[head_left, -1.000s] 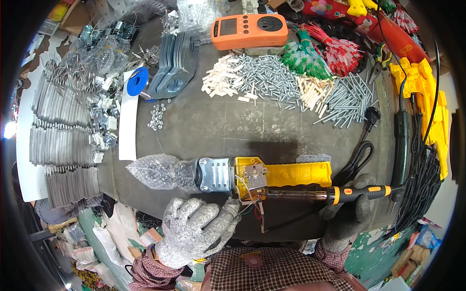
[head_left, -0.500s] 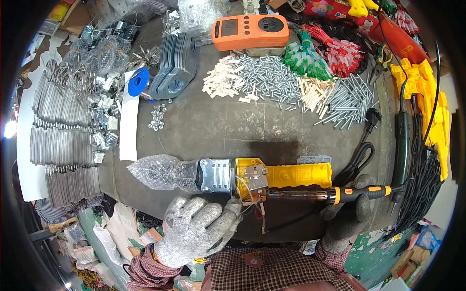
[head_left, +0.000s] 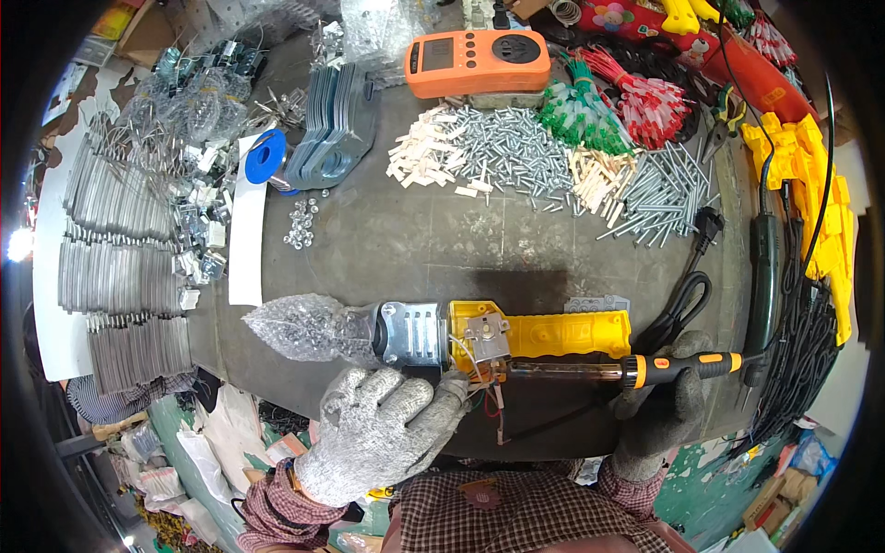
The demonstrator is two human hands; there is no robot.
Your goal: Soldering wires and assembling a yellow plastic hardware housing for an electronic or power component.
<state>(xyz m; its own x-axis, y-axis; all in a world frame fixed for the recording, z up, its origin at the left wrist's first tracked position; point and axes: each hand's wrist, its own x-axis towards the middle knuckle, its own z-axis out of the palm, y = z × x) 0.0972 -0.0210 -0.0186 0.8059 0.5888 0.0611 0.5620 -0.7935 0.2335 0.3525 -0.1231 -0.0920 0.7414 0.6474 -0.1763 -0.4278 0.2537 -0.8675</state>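
An unfinished heat-gun-like tool lies across the table's near side: a yellow plastic half-shell (head_left: 567,334), a slotted metal tube (head_left: 411,334) and a bubble-wrapped left end (head_left: 300,327). A small metal switch part (head_left: 486,335) with thin leads sits in the shell. My gloved right hand (head_left: 678,396) grips a black-and-orange soldering iron (head_left: 687,370), its metal shaft pointing left to the leads below the switch part. My gloved left hand (head_left: 383,429) is closed just below the metal tube. Its thumb and forefinger pinch what looks like a thin wire beside the iron's tip; the fingertips partly hide it.
A blue solder spool (head_left: 265,157) stands by stacked metal plates (head_left: 327,129). Screws (head_left: 516,147), white pegs (head_left: 424,152), green-tipped leads (head_left: 583,111) and an orange meter (head_left: 477,63) lie at the back. Grey metal strips (head_left: 120,267) line the left; black cables (head_left: 793,369) hang right.
My left hand has shifted slightly right, its fingertips closer to the iron's tip. The right hand and soldering iron stay nearly still.
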